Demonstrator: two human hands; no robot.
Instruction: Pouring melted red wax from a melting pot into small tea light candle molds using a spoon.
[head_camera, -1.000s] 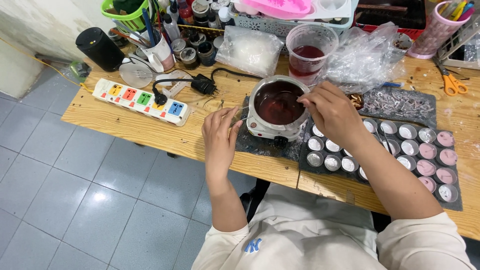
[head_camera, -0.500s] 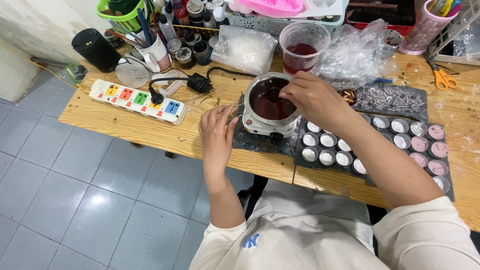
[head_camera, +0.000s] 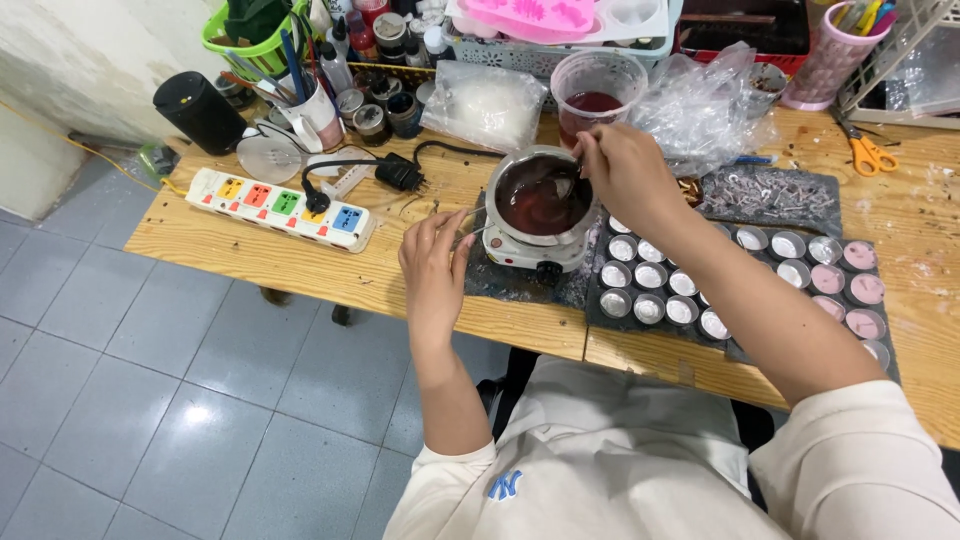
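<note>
A small metal pot (head_camera: 541, 193) of dark red liquid sits on a white electric heater (head_camera: 530, 256) at the table's near edge. My right hand (head_camera: 627, 176) is over the pot's far right rim, fingers closed on a thin metal spoon (head_camera: 577, 178) that dips into the liquid. My left hand (head_camera: 434, 268) rests on the table just left of the heater, fingers pinched on the pot's thin wire handle (head_camera: 468, 226). Right of the heater a dark tray (head_camera: 600, 318) holds several small round metal cups (head_camera: 650, 278), some white inside, some pink.
A clear plastic cup of red liquid (head_camera: 596, 92) stands behind the pot, beside crumpled plastic bags (head_camera: 700, 100). A white power strip (head_camera: 282, 207) and black plug (head_camera: 398, 174) lie to the left. Bottles, a green basket (head_camera: 247, 45), a black cylinder (head_camera: 200, 110) and orange scissors (head_camera: 868, 152) line the back.
My right hand has moved from the pot's right side, above the tray, up to the far rim, with the spoon now in the liquid. My left hand has stayed at the handle.
</note>
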